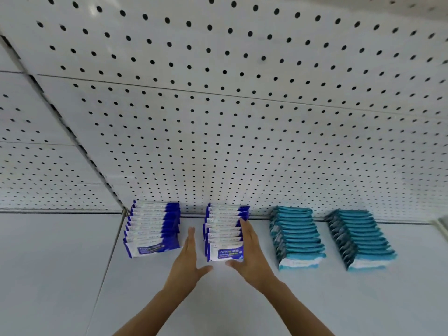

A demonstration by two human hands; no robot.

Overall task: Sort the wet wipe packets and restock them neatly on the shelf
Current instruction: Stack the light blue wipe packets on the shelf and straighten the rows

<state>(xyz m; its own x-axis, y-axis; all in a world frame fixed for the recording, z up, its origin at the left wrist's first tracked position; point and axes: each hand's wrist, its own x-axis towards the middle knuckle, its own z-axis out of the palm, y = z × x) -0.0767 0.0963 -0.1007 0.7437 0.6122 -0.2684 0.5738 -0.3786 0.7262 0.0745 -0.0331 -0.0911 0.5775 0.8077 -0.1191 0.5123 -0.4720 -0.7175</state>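
1. Wet wipe packets stood in four rows on the shelf (pixel 303 299) against the pegboard (pixel 242 117): two dark blue rows (pixel 152 229) left, two teal rows (pixel 297 236) right, so sorting looked done.
2. Second blue row (pixel 224 232) sat between both hands, likely being squared up.
3. Left hand (pixel 186 259) was flat, fingers straight and together, just left of it.
4. Right hand (pixel 252 254) lay flat against its right side.
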